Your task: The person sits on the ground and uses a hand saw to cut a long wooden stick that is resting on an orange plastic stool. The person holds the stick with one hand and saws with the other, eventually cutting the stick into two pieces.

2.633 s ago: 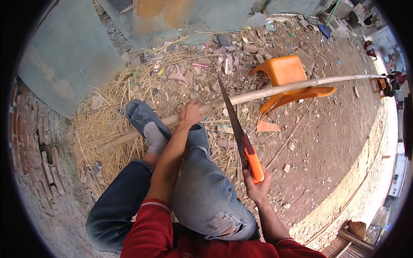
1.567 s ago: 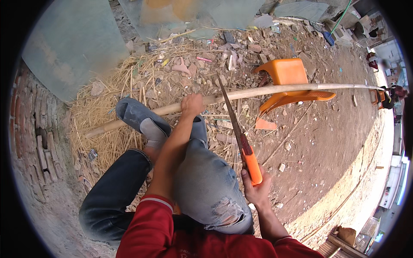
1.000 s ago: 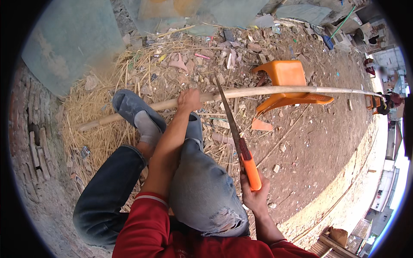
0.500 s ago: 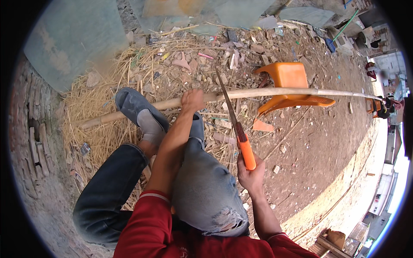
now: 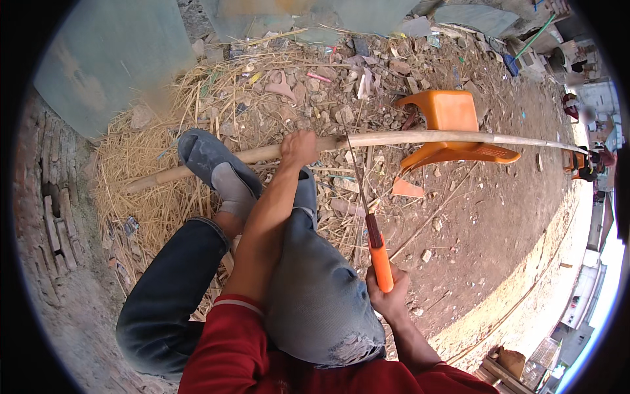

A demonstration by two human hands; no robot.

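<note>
A long pale wooden pole, perhaps bamboo, runs across the view from the straw at left to far right. My left hand is closed around it, knuckles up, beside my shoe. Just right of that hand, near a dark mark on the pole, the thin blade of a handsaw crosses it with its tip beyond. My right hand grips the saw's orange handle near my right knee. My left foot, in a grey shoe, rests on the pole. Farther right, the pole lies over an orange plastic stool lying tipped.
Straw and rubble cover the ground around the pole. A worn brick wall rises at left, with greyish-green panels behind. An orange plastic shard lies below the stool. People and another orange seat are at far right.
The saw has been drawn back toward me, with my right hand lower and less of the blade beyond the pole. My left hand stays gripped on the pole.
</note>
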